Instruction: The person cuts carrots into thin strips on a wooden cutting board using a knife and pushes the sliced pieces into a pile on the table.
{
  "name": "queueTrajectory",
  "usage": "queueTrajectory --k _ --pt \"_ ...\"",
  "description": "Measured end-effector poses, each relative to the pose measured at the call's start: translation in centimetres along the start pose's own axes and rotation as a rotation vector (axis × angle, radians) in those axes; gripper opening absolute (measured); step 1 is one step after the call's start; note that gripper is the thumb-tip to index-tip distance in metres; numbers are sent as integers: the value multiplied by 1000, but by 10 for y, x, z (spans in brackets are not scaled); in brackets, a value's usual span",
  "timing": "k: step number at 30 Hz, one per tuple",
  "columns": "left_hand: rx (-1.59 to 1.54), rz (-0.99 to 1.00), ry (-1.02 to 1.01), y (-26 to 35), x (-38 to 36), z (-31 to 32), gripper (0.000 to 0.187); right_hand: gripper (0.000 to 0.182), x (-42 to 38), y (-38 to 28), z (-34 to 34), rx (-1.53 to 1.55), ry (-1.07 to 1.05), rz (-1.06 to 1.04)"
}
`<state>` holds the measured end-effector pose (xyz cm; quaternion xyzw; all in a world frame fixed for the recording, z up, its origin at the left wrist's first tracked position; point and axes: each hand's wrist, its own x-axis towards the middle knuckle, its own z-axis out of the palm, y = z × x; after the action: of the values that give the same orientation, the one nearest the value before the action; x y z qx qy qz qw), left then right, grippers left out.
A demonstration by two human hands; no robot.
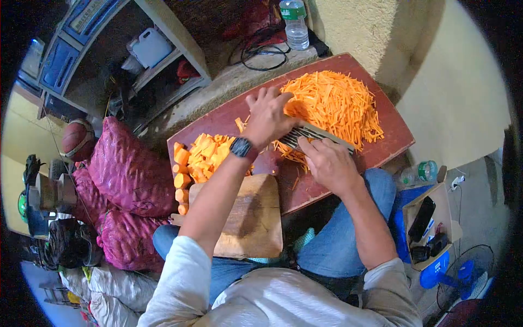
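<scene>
At one o'clock from the centre of view, on a low red-brown tabletop (pixel 381 146) with scuffed paint and angled corners: a high, loose mound of shredded carrot (pixel 332 103), strands thin, straight-edged and bright orange. At nine o'clock, on the same surface: carrot chunks (pixel 204 155), stubby and smooth-skinned, some with round cut faces. At six to seven o'clock: a wooden chopping board (pixel 256 231), grain worn, corners rounded, centre darkly stained (much used, by the look of it). Further out at nine o'clock: bulging purple mesh sacks (pixel 131 169), knobbly from the contents. At twelve o'clock, behind the tabletop: a clear ribbed plastic bottle (pixel 296 32) beside coiled black cable (pixel 264 54).

Slicer (pixel 340 143), flat and long, with dark slats across a pale frame, located between and beneath the hands, slanting from ten towards four o'clock, just below the mound. Chunks to the left hand's eight o'clock; mound to its two o'clock.

Left hand (pixel 269 117): palm down, fingers spread and unclenched, by the slicer's upper end; contact with it, cannot tell. Black watch on the wrist, forearm reaching up from seven o'clock. Right hand (pixel 331 166): fingers bent onto the slats, a bit of orange beneath; whether grasping that piece or merely pressing, cannot tell. Forearm angled in from five o'clock, elbow bent.
</scene>
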<state>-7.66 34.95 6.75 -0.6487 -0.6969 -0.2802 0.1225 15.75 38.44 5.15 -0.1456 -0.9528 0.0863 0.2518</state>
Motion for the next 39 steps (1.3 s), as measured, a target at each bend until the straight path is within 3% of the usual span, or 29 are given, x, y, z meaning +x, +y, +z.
queueTrajectory --k 2,6,7,8,11,12,13,14,16,17,24,28,32,34,36,39 --pt "132 -15 -59 -13 11 16 60 42 -2 0 0 3 -10 2" --pt "51 -108 -41 -43 8 20 45 41 0 3 -4 102 -15 56" --pt "17 -135 -19 -53 4 13 31 41 2 3 -9 192 -66 145" --pt "22 -132 -27 -66 -1 4 31 42 2 4 -12 283 -117 235" --pt "-172 -440 -315 -108 -29 -27 30 40 2 12 -3 462 -68 283" --pt "-232 -491 -357 -117 -40 -37 31 39 2 13 0 572 -16 303" --pt "-212 -527 -385 -150 -62 -29 46 39 3 12 1 575 -13 306" --pt "-209 -525 -387 -145 -66 -31 46 37 4 11 1 588 -3 316" --pt "87 -436 -444 -120 -77 -42 58 36 8 8 -1 600 7 322" --pt "81 -484 -577 -110 -73 -47 67 31 11 7 -6 592 -40 322" --pt "98 -397 -345 -112 -90 -3 66 19 12 5 -8 602 -91 334" --pt "93 -461 -428 -112 -85 -8 63 18 12 8 -3 615 -47 324" --pt "22 -421 -223 -133 -99 -2 51 19 14 7 -7 601 -74 338" --pt "-58 -436 -135 -125 -95 -15 47 19 13 6 -8 588 -98 345" --pt "-45 -570 -76 -113 -92 -35 38 22 12 7 -4 600 -61 338" --pt "-57 -500 0 -109 -103 -59 31 23 10 8 0 599 -39 315"
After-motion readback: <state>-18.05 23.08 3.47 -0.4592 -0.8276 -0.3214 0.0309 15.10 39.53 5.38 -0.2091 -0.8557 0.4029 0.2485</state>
